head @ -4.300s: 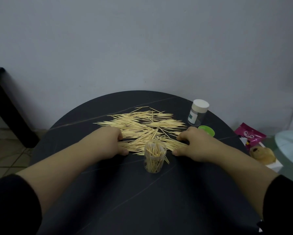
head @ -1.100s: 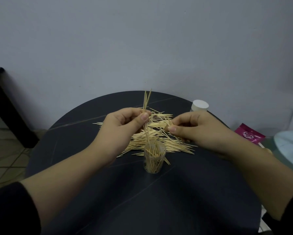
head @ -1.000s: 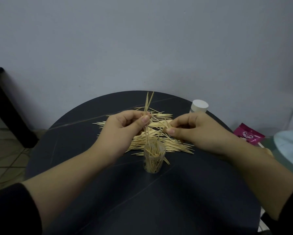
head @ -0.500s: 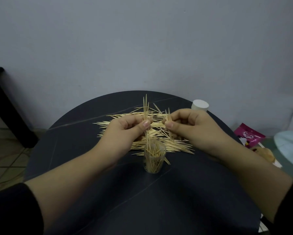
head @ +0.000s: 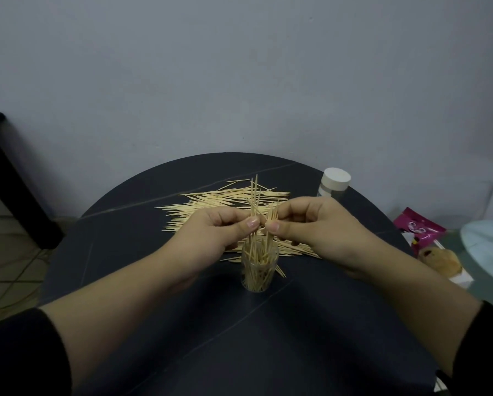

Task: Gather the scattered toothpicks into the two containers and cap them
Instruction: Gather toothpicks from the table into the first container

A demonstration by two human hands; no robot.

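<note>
A clear open container (head: pixel 259 268), part full of toothpicks, stands at the middle of the round black table (head: pixel 239 324). Right above its mouth my left hand (head: pixel 216 235) pinches a small upright bundle of toothpicks (head: pixel 254 195) between thumb and fingers. My right hand (head: pixel 316 227) pinches a few more toothpicks (head: pixel 273 217) beside it, thumbs almost touching. A wide scatter of loose toothpicks (head: pixel 208 205) lies flat on the table behind both hands. The second container (head: pixel 333 184), with a white cap on it, stands at the far right of the table.
A pink packet (head: pixel 419 228), a small brown toy (head: pixel 442 260) and a pale round plate (head: pixel 488 247) lie on a surface right of the table. A dark bench (head: pixel 8 178) stands at the left by the grey wall.
Both hands rose from the pile, each pinching toothpicks. Over the last second the right hand moved left to meet the left hand above the clear container.
</note>
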